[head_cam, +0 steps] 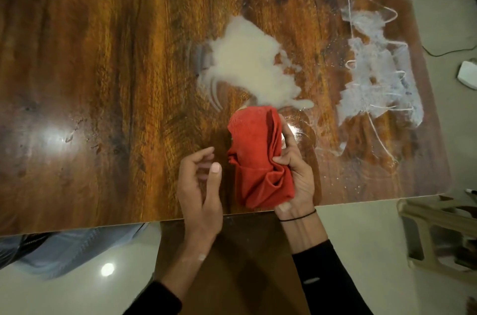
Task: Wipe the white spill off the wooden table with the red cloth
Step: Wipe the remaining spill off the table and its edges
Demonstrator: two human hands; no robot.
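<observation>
We grip bunched red cloth (258,154) in right hand (296,172); left hand (200,185) loosely curled, empty. White spill (247,67) at 12 o'clock on wooden table (90,69), largely unwiped. Next, we judge: press cloth down, sweep through.

Red cloth (258,157) beside white spill (247,67)

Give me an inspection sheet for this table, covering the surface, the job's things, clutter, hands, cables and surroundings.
Surface: wooden table, glossy, with glare at left.
Job's things: cream-white spill at centre, unwiped; thinner white smear with streaks at right; red cloth bunched, its far tip at the spill's near edge.
Clutter: nothing seen on the table besides these.
Hands: right hand grips the cloth; left hand open, beside the cloth, holding nothing.
Cables: dark cable on the floor at right.
Surroundings: pale floor; white object and plastic stool at right.
</observation>
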